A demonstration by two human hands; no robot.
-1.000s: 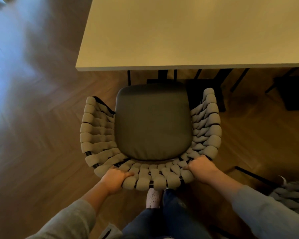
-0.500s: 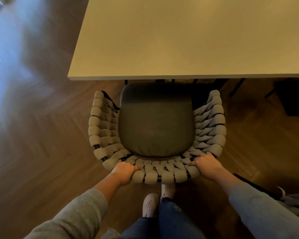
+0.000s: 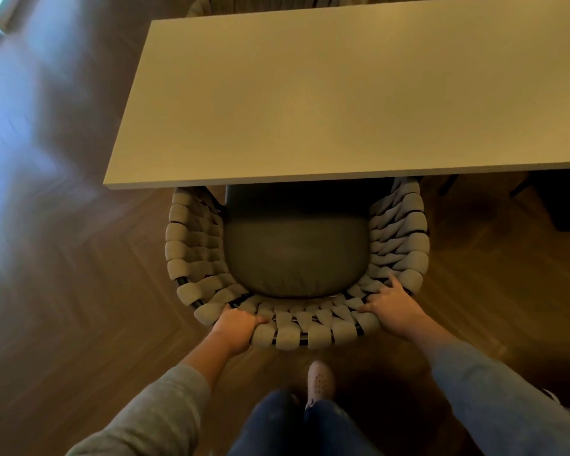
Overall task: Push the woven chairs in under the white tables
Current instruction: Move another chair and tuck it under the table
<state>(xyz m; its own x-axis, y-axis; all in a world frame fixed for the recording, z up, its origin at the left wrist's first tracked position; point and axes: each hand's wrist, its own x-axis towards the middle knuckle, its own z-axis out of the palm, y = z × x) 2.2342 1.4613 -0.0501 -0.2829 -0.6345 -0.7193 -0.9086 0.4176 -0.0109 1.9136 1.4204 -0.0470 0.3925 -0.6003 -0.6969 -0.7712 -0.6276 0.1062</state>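
One chair (image 3: pixel 191 251) and one table (image 3: pixel 343 93) are what we count here, with two hands on the chair's back rim. The chair stands on the wood floor (image 3: pixel 79 324). The front of its dark cushion (image 3: pixel 297 258) and the tips of both woven arms are under the table's near edge, and the back half sticks out toward us. The left hand (image 3: pixel 236 327) grips the rim, fingers curled over it. The right hand (image 3: pixel 394 311) rests on the weave, fingers spread and nearly straight, grasping nothing we can see. One pale shoe (image 3: pixel 320 380) shows just behind the chair.
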